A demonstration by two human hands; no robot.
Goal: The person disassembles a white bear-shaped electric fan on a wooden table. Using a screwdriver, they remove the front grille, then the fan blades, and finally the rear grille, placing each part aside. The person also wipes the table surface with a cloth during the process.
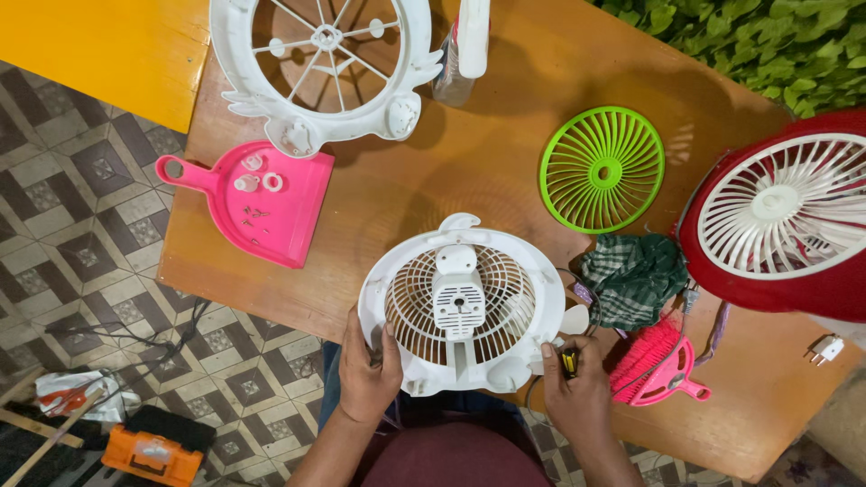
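Head view, looking straight down at a wooden table (433,180).

My left hand (368,368) is closed on the lower-left rim of the white fan housing (462,302), thumb over the edge, fingers curled under. It looks like a steadying hold so the shell won't slide. The housing lies flat, grille side up, at the near table edge right in front of me, with the white motor mount in its centre.

My right hand (575,390) is wrapped around a small screwdriver (568,362) with a black and yellow handle. The tip is at the housing's lower-right rim; I can't tell whether it sits in a screw.

Pink dustpan (262,203) to the left, used as a parts tray: small white rings and loose screws lie in it, likely kept there so they don't roll away. A second white fan frame (325,68) lies at the far edge, empty spokes showing.

Green round grille (602,169) lies flat, well apart on the right. Checked green cloth (633,275) is bunched just beside the housing, with a pink brush (654,365) near my right hand. A red fan (780,216) with a white grille is at far right, and a white plug (825,350) lies near it.

On the floor, lower left: an orange tool case (152,455).
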